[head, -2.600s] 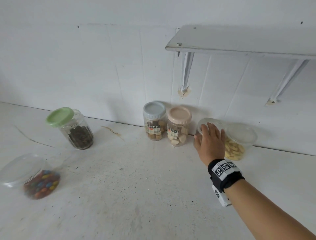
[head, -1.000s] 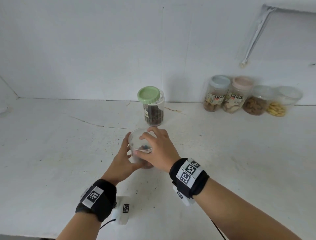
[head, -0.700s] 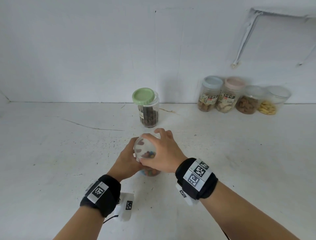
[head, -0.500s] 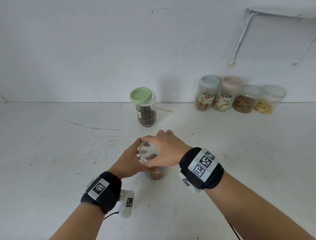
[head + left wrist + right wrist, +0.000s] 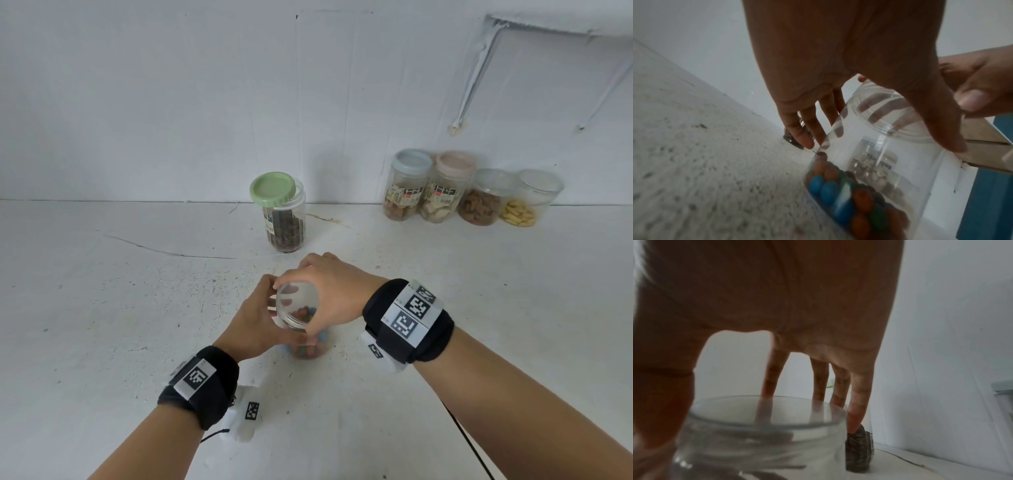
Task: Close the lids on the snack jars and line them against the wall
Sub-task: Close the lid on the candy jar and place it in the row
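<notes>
A clear jar of coloured candies (image 5: 310, 349) stands on the white counter (image 5: 102, 325), close in front of me. My left hand (image 5: 260, 318) grips its body from the left; in the left wrist view its fingers (image 5: 809, 129) wrap the jar wall (image 5: 869, 162). My right hand (image 5: 325, 291) holds the clear lid (image 5: 297, 305) from above, fingers curled round its rim (image 5: 764, 412). Behind stands a jar of dark snacks (image 5: 286, 226) whose green lid (image 5: 273, 188) sits askew. Whether the clear lid is fully seated cannot be told.
Several lidded jars stand in a row against the wall at the right: blue-grey lid (image 5: 407, 185), pink lid (image 5: 452, 186), then two clear-lidded ones (image 5: 483, 202) (image 5: 527, 202). A shelf bracket (image 5: 476, 72) hangs above them. A crack (image 5: 164, 250) runs across the counter's left.
My right hand left the jars at the wall and joined the left on the candy jar. The clear lid now covers its mouth, and my right wrist has turned over it.
</notes>
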### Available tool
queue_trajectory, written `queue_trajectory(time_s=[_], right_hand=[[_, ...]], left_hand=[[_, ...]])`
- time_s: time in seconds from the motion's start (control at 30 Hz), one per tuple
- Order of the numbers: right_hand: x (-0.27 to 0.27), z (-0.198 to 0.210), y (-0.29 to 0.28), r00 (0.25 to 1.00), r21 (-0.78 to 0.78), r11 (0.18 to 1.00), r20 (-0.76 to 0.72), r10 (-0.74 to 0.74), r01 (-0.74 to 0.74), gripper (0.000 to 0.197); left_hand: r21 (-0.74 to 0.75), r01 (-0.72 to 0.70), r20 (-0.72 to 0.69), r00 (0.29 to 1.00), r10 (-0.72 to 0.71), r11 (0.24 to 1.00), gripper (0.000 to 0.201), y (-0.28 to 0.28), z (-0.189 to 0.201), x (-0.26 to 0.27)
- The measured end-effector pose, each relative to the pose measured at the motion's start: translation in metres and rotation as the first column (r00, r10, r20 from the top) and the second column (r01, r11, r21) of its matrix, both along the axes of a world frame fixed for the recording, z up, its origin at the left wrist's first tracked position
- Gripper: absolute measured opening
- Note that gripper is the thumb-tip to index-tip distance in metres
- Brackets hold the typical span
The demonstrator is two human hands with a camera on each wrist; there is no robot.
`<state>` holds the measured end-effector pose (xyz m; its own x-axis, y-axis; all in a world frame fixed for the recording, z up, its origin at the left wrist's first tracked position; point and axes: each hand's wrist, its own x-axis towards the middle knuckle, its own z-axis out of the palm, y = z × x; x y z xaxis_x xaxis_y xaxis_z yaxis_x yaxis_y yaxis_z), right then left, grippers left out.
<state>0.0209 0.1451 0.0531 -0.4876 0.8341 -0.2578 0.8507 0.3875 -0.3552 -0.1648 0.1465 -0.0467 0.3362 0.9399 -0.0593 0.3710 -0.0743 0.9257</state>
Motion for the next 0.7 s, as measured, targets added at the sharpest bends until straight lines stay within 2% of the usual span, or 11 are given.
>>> queue_trajectory(time_s=[0.1, 0.23, 0.37, 0.43, 0.63, 0.7], right_hand=[[0.002, -0.005, 0.003, 1.0, -0.002, 1.0, 0.0, -0.025, 0.025, 0.085], [0.006, -0.009, 0.006, 0.998, 0.012, 0.999, -0.044, -0.047, 0.048, 0.083], [0.026, -0.007, 0.008, 0.961, -0.066, 0.996, -0.265, -0.081, 0.066, 0.084], [0.037, -0.007, 0.008, 0.945, -0.105, 0.994, -0.321, -0.068, 0.035, 0.085], [0.057, -0.012, 0.009, 0.941, -0.085, 0.996, -0.338, 0.0, -0.031, 0.085], [0.063, -0.011, 0.01, 0.945, -0.094, 0.996, -0.325, -0.026, -0.005, 0.082]], left_hand=[[-0.055, 0.0, 0.04, 0.999, 0.002, 0.999, 0.084, 0.0, -0.006, 0.002], [-0.114, -0.016, 0.092, 0.995, 0.026, 0.993, 0.084, 0.0, -0.008, 0.001], [-0.047, -0.011, 0.081, 0.997, 0.015, 0.999, 0.08, 0.003, 0.006, 0.003], [-0.031, 0.027, 0.05, 0.998, -0.025, 0.999, 0.079, 0.006, 0.012, 0.004], [-0.037, 0.071, -0.012, 0.997, -0.071, 0.997, 0.077, 0.015, 0.019, 0.013], [-0.04, 0.073, -0.017, 0.997, -0.074, 0.997, 0.078, 0.017, 0.018, 0.017]])
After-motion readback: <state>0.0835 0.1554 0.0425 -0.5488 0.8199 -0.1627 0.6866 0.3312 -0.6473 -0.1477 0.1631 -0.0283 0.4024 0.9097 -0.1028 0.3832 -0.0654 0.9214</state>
